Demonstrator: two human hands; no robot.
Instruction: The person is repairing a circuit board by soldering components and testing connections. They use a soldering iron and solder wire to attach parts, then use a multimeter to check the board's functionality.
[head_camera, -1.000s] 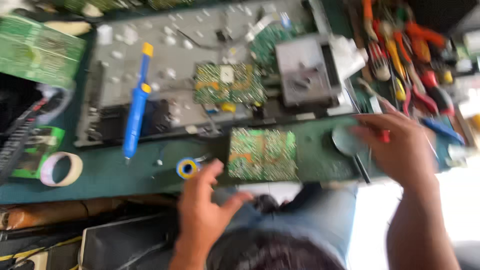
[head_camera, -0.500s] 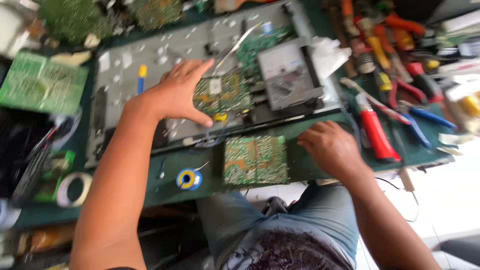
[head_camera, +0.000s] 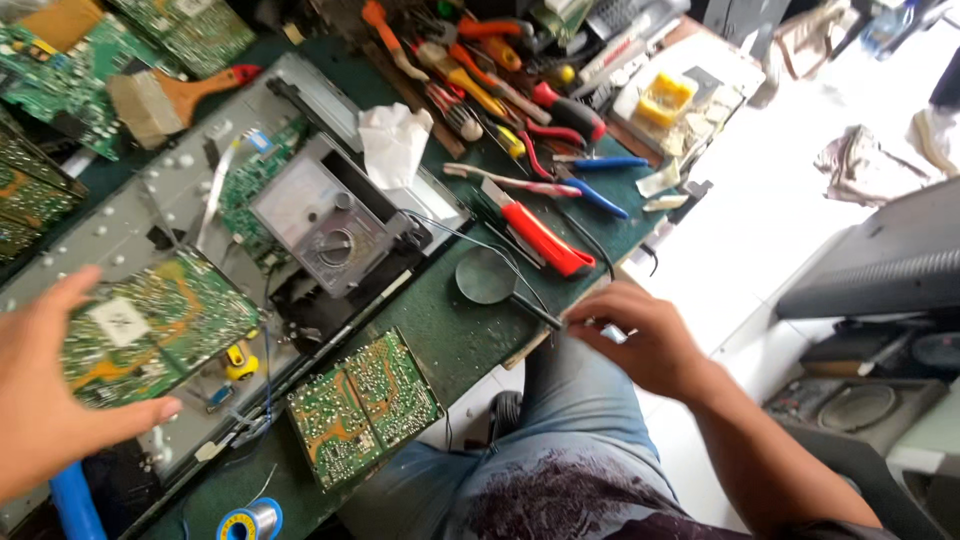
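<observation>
Both hands out: left hand (head_camera: 45, 400) flat by circuit board (head_camera: 150, 325), right hand (head_camera: 640, 340) pinching magnifier (head_camera: 497, 283).

A green workbench (head_camera: 455, 335) fills the left and middle of the frame. On it lie a small green circuit board (head_camera: 362, 405) at lower centre, a round magnifier (head_camera: 486, 276), red-handled cutters (head_camera: 535, 235), a solder spool (head_camera: 250, 521) and a white tissue (head_camera: 392, 142).

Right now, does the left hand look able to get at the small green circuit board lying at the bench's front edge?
Probably yes. The left hand rests open on the larger board, holding nothing, and the small green circuit board lies uncovered nearby on the green bench, with nothing between them but the metal chassis edge.
</observation>
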